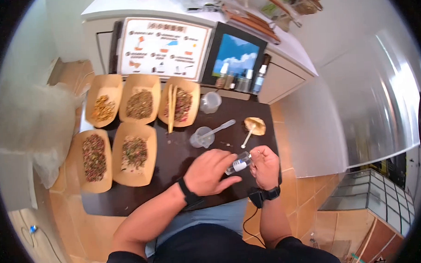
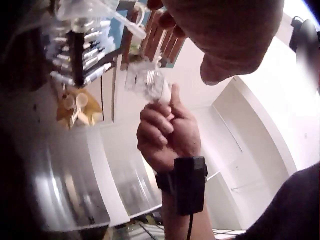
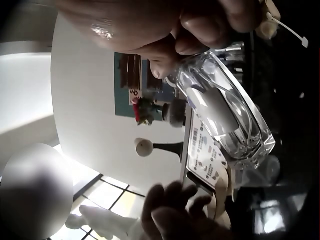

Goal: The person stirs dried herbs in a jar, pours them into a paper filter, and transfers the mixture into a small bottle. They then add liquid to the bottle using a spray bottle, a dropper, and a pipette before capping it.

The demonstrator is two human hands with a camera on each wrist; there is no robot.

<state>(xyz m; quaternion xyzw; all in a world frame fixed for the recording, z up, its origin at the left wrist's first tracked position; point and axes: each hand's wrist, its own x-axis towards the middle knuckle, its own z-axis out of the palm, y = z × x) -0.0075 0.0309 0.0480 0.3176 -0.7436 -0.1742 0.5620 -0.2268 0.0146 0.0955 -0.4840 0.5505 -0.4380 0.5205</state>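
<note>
My right hand (image 1: 265, 167) grips a small clear glass bottle (image 1: 239, 164) at its neck end, low over the dark table's near right part. In the right wrist view the bottle (image 3: 225, 110) lies tilted, with a pale label and a thin tube inside. The neck is covered by fingers. Just left of the bottle is my left hand (image 1: 209, 173), its fingers loosely extended. The right wrist view shows that left hand (image 3: 175, 212) apart from the glass, holding nothing. Beyond the hands stands a clear plastic cup (image 1: 197, 142) with a plastic dropper (image 1: 225, 126) in it.
Paper trays (image 1: 135, 180) of dried plant bits fill the table's left side, with wooden tongs (image 1: 171, 105) across one. A second clear cup (image 1: 211, 102) stands farther back. A crumpled yellow wrapper (image 1: 254, 124) with a white stick lies right. Small bottles (image 1: 242, 81) line the rear edge.
</note>
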